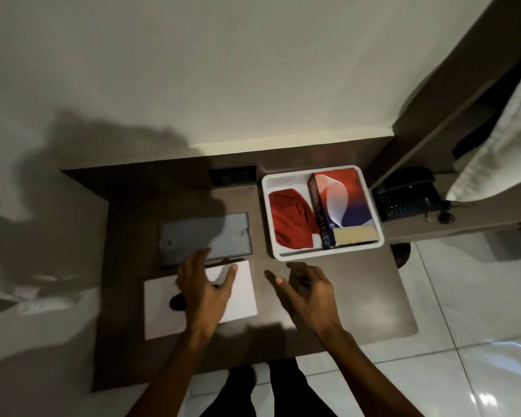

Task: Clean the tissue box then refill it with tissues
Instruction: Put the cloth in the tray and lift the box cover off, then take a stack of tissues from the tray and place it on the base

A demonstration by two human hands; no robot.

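This is looking like a hotel bedroom. A dark brown built-in desk (pixel 328 314) is running along a plain pale wall (pixel 253 70), with a socket panel (pixel 233 175) sitting at its back edge. On a narrower ledge past the desk's right edge, a dark corded telephone (pixel 406 195) is resting, and a white pillow (pixel 500 139) is showing just beyond it beside a tall brown headboard panel (pixel 451 94). Glossy white floor tiles (pixel 463 341) are reflecting light below the desk's front edge.
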